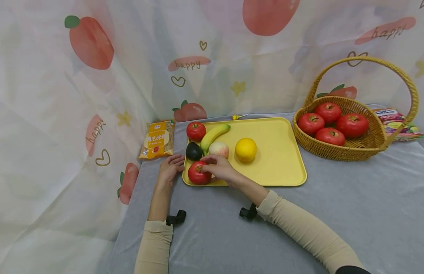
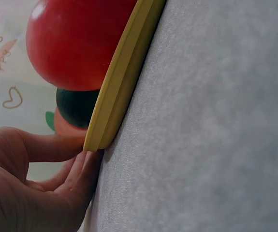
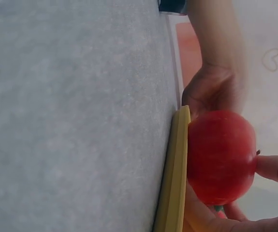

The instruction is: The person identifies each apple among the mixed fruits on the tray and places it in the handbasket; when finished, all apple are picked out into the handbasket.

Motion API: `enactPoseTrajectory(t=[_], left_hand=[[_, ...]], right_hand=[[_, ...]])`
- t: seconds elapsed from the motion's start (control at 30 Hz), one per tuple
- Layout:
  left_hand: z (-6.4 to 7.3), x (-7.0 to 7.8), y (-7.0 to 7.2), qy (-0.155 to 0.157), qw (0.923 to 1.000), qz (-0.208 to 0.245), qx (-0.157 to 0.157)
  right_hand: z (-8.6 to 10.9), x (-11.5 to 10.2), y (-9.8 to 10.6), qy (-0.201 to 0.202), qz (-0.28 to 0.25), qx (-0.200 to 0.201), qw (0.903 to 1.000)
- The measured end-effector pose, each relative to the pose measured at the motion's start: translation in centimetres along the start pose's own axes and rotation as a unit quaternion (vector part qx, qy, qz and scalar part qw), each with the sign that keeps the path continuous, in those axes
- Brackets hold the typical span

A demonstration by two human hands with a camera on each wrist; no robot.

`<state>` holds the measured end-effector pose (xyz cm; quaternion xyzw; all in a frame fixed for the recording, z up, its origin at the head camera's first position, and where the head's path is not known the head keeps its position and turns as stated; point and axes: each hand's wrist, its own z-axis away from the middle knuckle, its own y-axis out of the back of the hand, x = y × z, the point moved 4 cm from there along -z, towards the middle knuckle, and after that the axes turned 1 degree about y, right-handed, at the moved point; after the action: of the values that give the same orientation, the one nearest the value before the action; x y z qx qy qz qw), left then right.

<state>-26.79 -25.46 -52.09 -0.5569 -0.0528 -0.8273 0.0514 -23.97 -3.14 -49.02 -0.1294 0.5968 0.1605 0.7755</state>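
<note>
At the near left corner of the yellow tray (image 1: 277,175), my right hand (image 1: 220,167) grips a red apple (image 1: 198,176). Its thumb touches the apple near the stem, and the other fingers curl round the side, as the right wrist view shows. My left hand (image 1: 168,169) holds the tray's left edge, thumb at the rim (image 2: 97,130) and fingers behind it. Behind the gripped apple lie a dark avocado (image 1: 193,151), a banana (image 1: 212,137), a pale pink peach (image 1: 219,149) and a second red apple (image 1: 196,131). An orange (image 1: 246,149) sits near the tray's middle.
A wicker basket (image 1: 338,151) with a tall handle and several red apples stands right of the tray. Beside it lies a colourful packet (image 1: 391,118). An orange-yellow bag (image 1: 158,140) lies at the back left. A small yellow item (image 1: 236,117) sits behind the tray.
</note>
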Motion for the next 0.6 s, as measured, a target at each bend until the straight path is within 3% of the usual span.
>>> enactPoseTrajectory(t=[0.6], left_hand=[[0.21,0.12,-0.05,0.005,1.0,0.002,0.002]], right_hand=[[0.32,-0.53,0.19,-0.01,-0.005,0.004,0.9999]])
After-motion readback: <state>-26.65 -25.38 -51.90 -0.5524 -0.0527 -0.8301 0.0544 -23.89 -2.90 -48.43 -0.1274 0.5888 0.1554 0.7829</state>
